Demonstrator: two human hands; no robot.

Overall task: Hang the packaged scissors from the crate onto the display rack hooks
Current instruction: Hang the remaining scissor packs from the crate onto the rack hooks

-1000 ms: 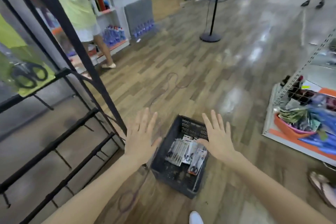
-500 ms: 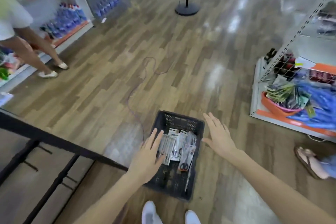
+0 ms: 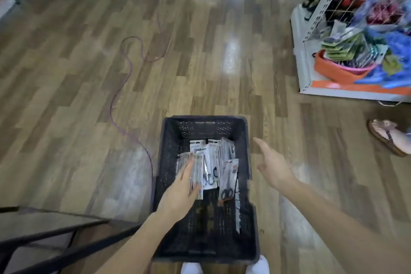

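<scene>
A black plastic crate (image 3: 204, 123) stands on the wooden floor right in front of my feet. Inside it lie several packaged scissors (image 3: 211, 162) in grey and white cards, one with an orange edge (image 3: 229, 180) at the right. My left hand (image 3: 181, 189) reaches into the crate with straight fingers lying on the leftmost stack of packages. My right hand (image 3: 272, 167) hovers open just outside the crate's right wall, holding nothing. Only the black bars at the foot of the display rack (image 3: 55, 249) show at the lower left.
A purple cable (image 3: 124, 87) snakes over the floor left of the crate. A white shelf unit (image 3: 304, 60) with an orange basin of packaged goods stands at the right. Another person's sandalled foot (image 3: 389, 138) is at the right edge. My white shoes (image 3: 258, 267) are below the crate.
My head has tilted down, so the rack and the scissors hanging on it left the view. My left hand went down into the crate onto the packages. My right hand stayed beside the crate.
</scene>
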